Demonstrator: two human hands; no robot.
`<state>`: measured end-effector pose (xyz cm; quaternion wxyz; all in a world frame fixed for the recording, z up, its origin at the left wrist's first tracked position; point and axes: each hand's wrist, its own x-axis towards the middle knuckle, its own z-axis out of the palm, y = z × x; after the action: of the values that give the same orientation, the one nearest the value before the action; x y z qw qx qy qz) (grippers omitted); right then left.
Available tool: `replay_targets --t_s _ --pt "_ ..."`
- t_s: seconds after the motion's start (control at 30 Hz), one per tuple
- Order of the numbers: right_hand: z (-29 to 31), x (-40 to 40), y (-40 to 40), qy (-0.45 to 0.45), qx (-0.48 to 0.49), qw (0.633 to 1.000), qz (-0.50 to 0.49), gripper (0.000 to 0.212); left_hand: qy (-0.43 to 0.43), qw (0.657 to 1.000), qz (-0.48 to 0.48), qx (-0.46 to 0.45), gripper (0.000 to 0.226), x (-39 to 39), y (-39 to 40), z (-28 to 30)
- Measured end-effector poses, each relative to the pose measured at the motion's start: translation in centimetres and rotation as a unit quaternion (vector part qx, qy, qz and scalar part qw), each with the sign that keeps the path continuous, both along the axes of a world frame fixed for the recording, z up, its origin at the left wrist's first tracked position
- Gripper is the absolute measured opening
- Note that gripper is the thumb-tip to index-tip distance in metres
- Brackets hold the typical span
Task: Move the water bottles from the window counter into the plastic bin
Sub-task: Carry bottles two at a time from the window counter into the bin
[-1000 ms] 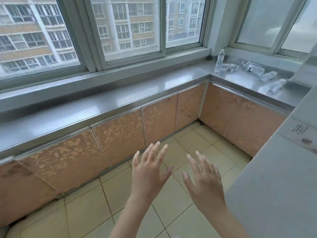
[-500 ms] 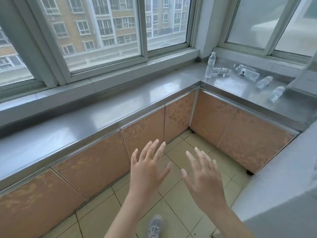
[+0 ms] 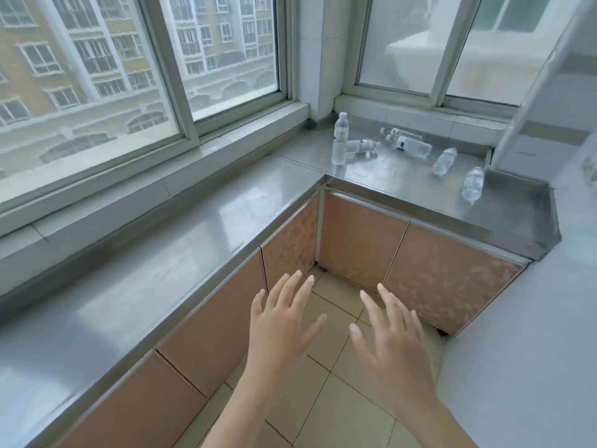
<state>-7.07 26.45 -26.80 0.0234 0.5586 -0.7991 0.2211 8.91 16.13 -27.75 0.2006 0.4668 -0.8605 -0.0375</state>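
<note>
Six clear plastic water bottles (image 3: 410,147) on steel corner counter (image 3: 403,185), well beyond fingertips: one upright (image 3: 340,139), five lying. Left hand (image 3: 281,324), right hand (image 3: 392,341): fingers spread, empty, over tiled floor (image 3: 326,392).

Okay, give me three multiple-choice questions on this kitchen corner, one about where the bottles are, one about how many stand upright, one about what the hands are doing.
1. Where are the water bottles?
A. On the floor tiles
B. On the steel counter in the corner under the windows
C. Inside a cupboard

2. How many bottles stand upright?
A. One
B. Three
C. All

3. What are the hands doing?
A. Each grips a bottle
B. One presses on the counter
C. Both are open, holding nothing

Answers:
1 B: the bottles lie on the steel counter by the window corner.
2 A: only the upright bottle stands; others, like the nearest lying bottle, are on their sides.
3 C: the left hand and right hand spread their fingers over the floor, far short of the bottles.
</note>
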Motion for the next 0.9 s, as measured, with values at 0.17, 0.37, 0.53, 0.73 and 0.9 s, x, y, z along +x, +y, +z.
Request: replay_targets --t_s 0.17,0.37,0.53,0.73,0.9 --pt "-0.3 -5.6 -5.6 0.001 0.003 0.999 -0.050 0.056 -0.003 0.999 -0.038 0.019 0.063 -6.0 -6.2 -0.7" --pt "-1.5 -14.1 -13.5 -0.008 0.025 0.998 -0.057 0.057 0.004 0.998 -0.041 0.039 0.065 -14.2 -14.2 -1.3" --pt "-1.0 -20.0 -20.0 -0.015 0.047 0.999 -0.023 0.059 0.000 0.998 -0.013 0.057 0.068 -19.5 -19.8 -0.3" --pt "0.0 -25.4 -27.2 -0.003 0.053 0.999 0.007 0.061 -0.002 0.997 0.024 0.079 0.071 -23.5 -25.3 0.3" --pt "0.2 -29.1 -33.7 -0.002 0.058 0.998 0.025 0.060 0.006 0.995 0.038 0.089 0.070 -27.4 -31.8 0.1"
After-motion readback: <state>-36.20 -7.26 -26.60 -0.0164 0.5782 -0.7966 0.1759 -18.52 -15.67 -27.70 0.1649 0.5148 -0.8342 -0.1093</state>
